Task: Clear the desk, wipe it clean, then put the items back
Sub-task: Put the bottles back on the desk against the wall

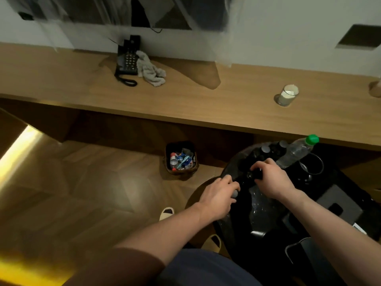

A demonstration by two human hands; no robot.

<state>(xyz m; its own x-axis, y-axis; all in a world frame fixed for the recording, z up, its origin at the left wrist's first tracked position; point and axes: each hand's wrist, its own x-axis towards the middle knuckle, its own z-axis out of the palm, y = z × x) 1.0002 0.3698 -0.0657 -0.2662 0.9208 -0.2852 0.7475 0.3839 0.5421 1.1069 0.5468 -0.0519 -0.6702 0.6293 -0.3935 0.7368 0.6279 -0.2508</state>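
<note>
A long wooden desk [185, 96] runs along the wall. On it stand a black telephone [127, 59], a crumpled grey cloth [151, 71] beside the phone, and a glass candle [287, 95] toward the right. Below the desk's front edge is a round black table [231, 168] crowded with dark bottles and a clear water bottle with a green cap [296, 151]. My left hand [218, 195] curls round a grey-capped bottle [235, 194] at the table's left side. My right hand [272, 178] grips a small dark object [256, 173] in the middle; what it is cannot be made out.
A small bin [181, 157] full of rubbish stands on the wooden floor under the desk. Two slippers [166, 213] lie by the round table. A dark tray with a grey box [338, 205] sits at the right. A glass rim shows at the desk's far right edge [375, 89].
</note>
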